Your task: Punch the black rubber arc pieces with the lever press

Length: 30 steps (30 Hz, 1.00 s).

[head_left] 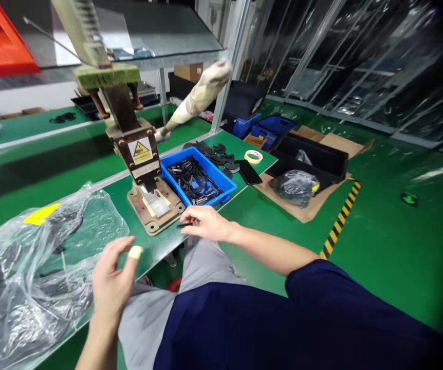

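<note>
My right hand [208,224] is at the table's front edge, just right of the press base, pinching a small black plastic piece [184,225] between thumb and fingers. My left hand [114,275] hovers by the edge, with thumb and fingers apart and nothing between them; a yellow wrap covers its thumb tip. Between and beyond the hands stands a hand press [139,154] with a warning label and a wrapped lever [198,95]. A pale block [160,205] lies on its base under the ram. A blue tray [227,186] full of small black pieces sits right of the press.
Clear plastic bags [32,288] with dark parts cover the left of the table. Behind the tray are curved black pieces [216,153], a tape roll [253,156] and a black phone [249,172]. An open carton [302,208] holding a bagged item lies on the floor at right.
</note>
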### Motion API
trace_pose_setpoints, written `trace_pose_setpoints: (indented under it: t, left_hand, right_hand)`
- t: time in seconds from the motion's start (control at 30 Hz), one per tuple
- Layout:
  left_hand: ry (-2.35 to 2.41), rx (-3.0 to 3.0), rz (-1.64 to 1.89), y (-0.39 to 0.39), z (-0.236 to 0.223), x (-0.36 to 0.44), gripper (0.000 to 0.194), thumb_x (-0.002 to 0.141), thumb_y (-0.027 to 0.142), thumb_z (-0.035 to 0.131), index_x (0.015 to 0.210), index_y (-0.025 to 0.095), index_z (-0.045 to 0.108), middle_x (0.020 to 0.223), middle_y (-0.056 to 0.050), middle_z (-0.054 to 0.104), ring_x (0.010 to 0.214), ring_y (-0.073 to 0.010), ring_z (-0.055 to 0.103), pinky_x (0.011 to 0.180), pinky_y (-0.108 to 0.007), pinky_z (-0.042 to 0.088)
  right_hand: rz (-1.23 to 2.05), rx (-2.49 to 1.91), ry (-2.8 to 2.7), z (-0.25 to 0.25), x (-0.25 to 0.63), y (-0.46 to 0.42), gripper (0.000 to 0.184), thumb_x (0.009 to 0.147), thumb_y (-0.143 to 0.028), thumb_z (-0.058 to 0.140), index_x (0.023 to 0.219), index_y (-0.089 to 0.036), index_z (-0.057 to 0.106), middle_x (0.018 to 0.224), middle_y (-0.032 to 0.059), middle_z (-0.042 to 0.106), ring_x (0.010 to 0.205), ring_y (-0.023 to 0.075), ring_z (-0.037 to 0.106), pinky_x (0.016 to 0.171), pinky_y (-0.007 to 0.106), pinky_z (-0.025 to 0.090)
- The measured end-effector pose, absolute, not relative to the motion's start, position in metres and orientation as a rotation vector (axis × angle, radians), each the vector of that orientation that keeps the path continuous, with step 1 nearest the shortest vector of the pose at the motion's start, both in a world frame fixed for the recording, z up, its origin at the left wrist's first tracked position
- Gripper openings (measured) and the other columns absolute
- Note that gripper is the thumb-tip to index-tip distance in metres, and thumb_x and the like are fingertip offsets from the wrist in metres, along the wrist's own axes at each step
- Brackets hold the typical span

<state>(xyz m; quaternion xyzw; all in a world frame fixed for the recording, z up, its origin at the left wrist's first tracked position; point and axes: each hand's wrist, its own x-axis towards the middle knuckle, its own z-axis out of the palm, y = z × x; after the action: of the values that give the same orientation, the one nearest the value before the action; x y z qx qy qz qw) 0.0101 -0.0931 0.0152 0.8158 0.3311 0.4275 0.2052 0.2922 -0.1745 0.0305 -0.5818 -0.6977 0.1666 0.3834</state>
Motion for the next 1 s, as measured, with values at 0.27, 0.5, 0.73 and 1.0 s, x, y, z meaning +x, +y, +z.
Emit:
trace_pose_setpoints:
  t: [0.27,0.5,0.73,1.0]
  left_hand:
    - [0.585,2.192,0.967,-0.143,-0.007,0.052,0.010,0.092,0.020,0.064,0.099,0.020,0.070,0.099,-0.006,0.073,0.090,-0.0162,0.071,0.083,-0.029,0.059]
    - [0.487,2.239,1.169,-0.148,-0.021,0.044,0.023,0.085,0.005,0.067,0.104,0.019,0.069,0.105,-0.008,0.075,0.094,-0.0167,0.072,0.087,-0.029,0.058]
    - [0.503,2.252,1.218,-0.151,-0.029,0.045,0.024,0.083,0.004,0.069,0.103,0.018,0.068,0.104,-0.009,0.076,0.093,-0.0183,0.073,0.085,-0.031,0.060]
    - [0.500,2.252,1.198,-0.152,-0.033,0.046,0.023,0.084,0.006,0.069,0.104,0.018,0.068,0.102,-0.008,0.076,0.091,-0.0175,0.073,0.083,-0.030,0.059]
  right_hand:
    - [0.627,-1.277,-1.826,0.005,0.254,-0.200,0.013,0.089,-0.029,0.065,0.095,-0.018,0.064,0.086,0.0009,0.066,0.073,0.0100,0.058,0.070,0.023,0.050]
    - [0.696,-1.275,-1.696,-0.004,0.251,-0.209,0.016,0.086,-0.029,0.069,0.094,-0.017,0.063,0.084,0.0000,0.066,0.067,0.0088,0.058,0.067,0.023,0.051]
    - [0.706,-1.242,-1.617,-0.013,0.248,-0.212,0.016,0.087,-0.033,0.068,0.091,-0.019,0.063,0.086,0.0023,0.067,0.070,0.0106,0.059,0.070,0.026,0.053]
    - [0.802,-1.255,-1.536,-0.019,0.249,-0.212,0.017,0.085,-0.035,0.069,0.089,-0.019,0.064,0.086,0.0027,0.067,0.072,0.0119,0.060,0.072,0.029,0.054]
